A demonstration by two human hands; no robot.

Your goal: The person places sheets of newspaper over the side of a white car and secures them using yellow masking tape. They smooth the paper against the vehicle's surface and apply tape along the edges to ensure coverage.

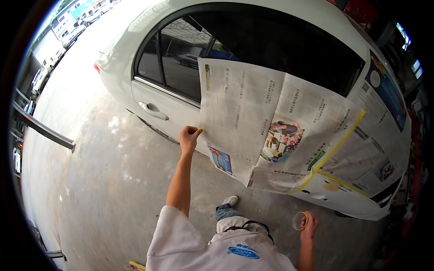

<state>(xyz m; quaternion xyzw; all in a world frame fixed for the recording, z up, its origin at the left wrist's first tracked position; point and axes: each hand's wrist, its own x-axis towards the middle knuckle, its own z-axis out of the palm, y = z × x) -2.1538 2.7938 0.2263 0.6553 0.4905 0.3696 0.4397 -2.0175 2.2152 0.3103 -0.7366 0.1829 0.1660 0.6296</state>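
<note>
A white car [173, 125] stands before me, with newspaper sheets [237, 101] spread over its side. Yellow masking tape [339, 147] runs along the seam between sheets and along a lower edge near a bare panel with a yellowish patch [334, 186]. My left hand [188, 135] pinches a small piece of yellow tape at the left edge of the large sheet, beside the rear door. My right hand [309, 223], low on the right, holds a roll of yellow masking tape [295, 222], apart from the car. The sheet's lower edge hangs loose over the door.
The rear door handle [153, 111] is left of the paper, below dark side windows [271, 37]. A metal beam [44, 127] extends over the concrete floor [112, 200] at left. A yellow object [137, 266] lies at the bottom edge. Parked cars line the far left.
</note>
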